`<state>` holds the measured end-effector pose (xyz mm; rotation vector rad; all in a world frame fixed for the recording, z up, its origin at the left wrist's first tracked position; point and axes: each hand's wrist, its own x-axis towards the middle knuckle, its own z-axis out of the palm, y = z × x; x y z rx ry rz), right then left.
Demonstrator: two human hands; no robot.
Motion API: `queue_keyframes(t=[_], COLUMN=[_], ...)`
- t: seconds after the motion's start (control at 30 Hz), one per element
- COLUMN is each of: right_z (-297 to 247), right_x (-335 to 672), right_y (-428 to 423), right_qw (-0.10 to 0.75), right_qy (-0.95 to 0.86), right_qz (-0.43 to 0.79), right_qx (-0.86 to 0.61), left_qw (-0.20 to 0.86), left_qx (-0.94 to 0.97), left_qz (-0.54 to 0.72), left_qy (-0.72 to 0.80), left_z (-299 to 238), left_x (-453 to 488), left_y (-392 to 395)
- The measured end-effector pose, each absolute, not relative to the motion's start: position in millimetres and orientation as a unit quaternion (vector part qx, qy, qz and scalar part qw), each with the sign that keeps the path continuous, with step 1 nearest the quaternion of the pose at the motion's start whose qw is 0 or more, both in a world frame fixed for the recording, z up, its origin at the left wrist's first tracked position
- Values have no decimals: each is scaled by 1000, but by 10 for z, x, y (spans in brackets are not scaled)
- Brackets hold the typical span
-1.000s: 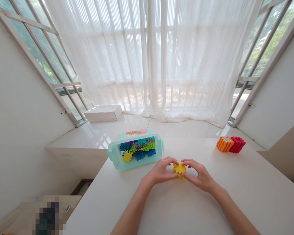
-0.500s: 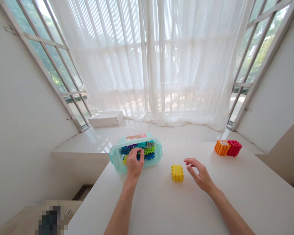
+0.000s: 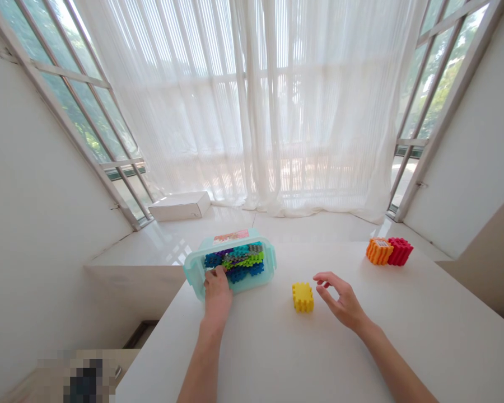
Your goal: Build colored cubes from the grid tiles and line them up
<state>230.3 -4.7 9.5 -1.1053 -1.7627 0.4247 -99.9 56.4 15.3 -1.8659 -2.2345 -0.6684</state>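
Observation:
My left hand (image 3: 217,291) reaches over the near wall of a pale teal plastic bin (image 3: 198,284). Its fingers curl down into the bin's near left part, and whatever lies between them is hidden. Inside are several notched building pieces: blue ones (image 3: 237,274), lime green ones (image 3: 252,259) and turquoise ones (image 3: 240,250). A block of stacked yellow notched pieces (image 3: 303,297) stands on the table between my hands. Just right of it, my right hand (image 3: 339,299) hovers open with bent fingers apart, holding nothing.
At the table's far right, an orange stack with a label (image 3: 378,252) stands against a red stack (image 3: 400,252). A white box (image 3: 180,206) lies on the ledge by the curtain (image 3: 269,140). The white table's (image 3: 294,358) left edge drops off beside the bin.
My left hand has moved left and toward me within the bin, now covering the spot where a yellow piece showed. The right hand stays by the yellow block. The view has shifted slightly.

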Motion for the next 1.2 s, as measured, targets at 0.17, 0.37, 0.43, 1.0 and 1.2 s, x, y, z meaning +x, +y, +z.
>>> queue_keyframes(t=[0.17,0.37,0.43,1.0,1.2], right_z=[95,59,54,134,205], right_x=[2299,2308,2309,2294,2185], right_y=[-45,-33,-32,-73,-189], right_qw=[478,473,472,495,498], right_qy=[-733,-733,-735,-730,-725], right_qz=[171,175,177,143,190], right_qx=[-453,-456,-454,-450,-437], left_qw=[79,85,92,-24,-103], left_qx=[-608,-610,-603,-769,-846], left_qz=[-204,-237,-248,-490,-446], left_qy=[-763,-752,-753,-409,-273], left_z=[179,118,101,165,147], left_x=[-1039,-1034,-1026,-440,-10], left_y=[562,607,612,448,138])
